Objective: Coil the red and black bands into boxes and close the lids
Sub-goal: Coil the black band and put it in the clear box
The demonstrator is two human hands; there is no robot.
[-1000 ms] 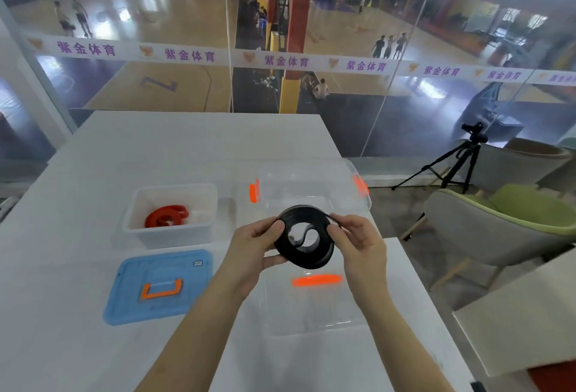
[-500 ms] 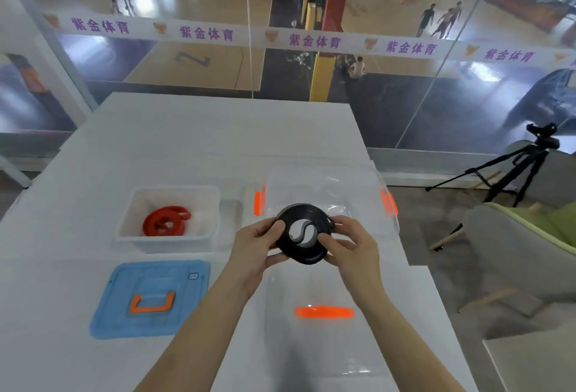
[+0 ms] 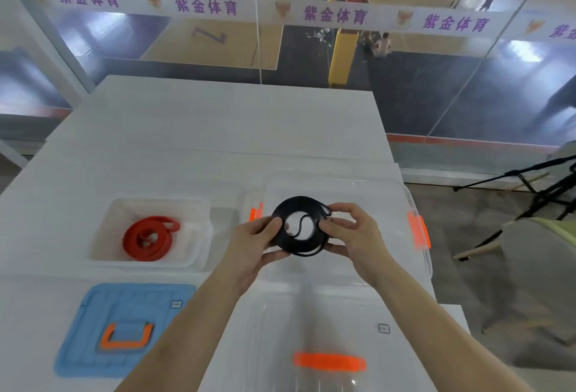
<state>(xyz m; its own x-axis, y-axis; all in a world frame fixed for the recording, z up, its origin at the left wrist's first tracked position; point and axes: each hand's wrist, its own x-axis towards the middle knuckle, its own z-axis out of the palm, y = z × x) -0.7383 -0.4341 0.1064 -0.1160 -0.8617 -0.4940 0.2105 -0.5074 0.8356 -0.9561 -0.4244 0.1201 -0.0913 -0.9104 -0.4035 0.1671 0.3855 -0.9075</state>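
One black band (image 3: pixel 299 248) pinched between left hand (image 3: pixel 252 245), right hand (image 3: pixel 355 232), over clear box (image 3: pixel 374 185).

The clear lid (image 3: pixel 296 323) runs off the bottom edge, and its orange handle (image 3: pixel 328 362) is blurred. The coiled black band (image 3: pixel 300 245) hides the tips of the left hand's (image 3: pixel 252 245) fingers (image 3: pixel 274 255). The right edge cuts off the tripod (image 3: pixel 511 173) and chair (image 3: pixel 536 267).

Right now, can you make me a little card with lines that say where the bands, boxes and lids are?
Black band: coiled, held by left hand and right hand over the clear box
Red band: coiled, lying in the white box
Blue lid: off, flat on the table
Clear lid: off, flat nearest the person
Boxes: both open
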